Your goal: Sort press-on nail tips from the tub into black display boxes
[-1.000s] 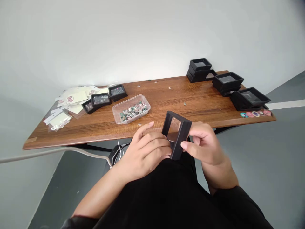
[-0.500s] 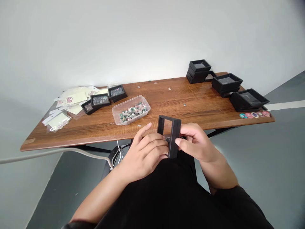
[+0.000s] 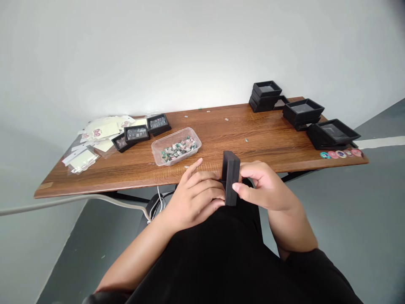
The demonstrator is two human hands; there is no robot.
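Upright between my hands, in front of the table's near edge, is a black display frame [image 3: 233, 179], turned nearly edge-on. My left hand [image 3: 199, 196] grips it from the left, fingertips at its lower inner side and the index finger sticking up apart. My right hand [image 3: 262, 185] pinches the right side, its thumb on the narrow outer edge. The tips of the other fingers are partly hidden behind the frame. Beyond my left hand stands a clear plastic tub [image 3: 155, 151] of small shiny pieces.
Filled black frames [image 3: 136, 133] lie left beside cards and plastic sleeves [image 3: 82, 160]. Black frames stand right in stacks [image 3: 265, 96], near round stickers [image 3: 341, 154] on the edge of the wooden table [image 3: 218, 139]. A pale cable [image 3: 120, 204] crosses the lower left.
The display frame has turned, so its window no longer faces me and its side edge shows. Both hands keep hold of it. The whole view has shifted slightly.
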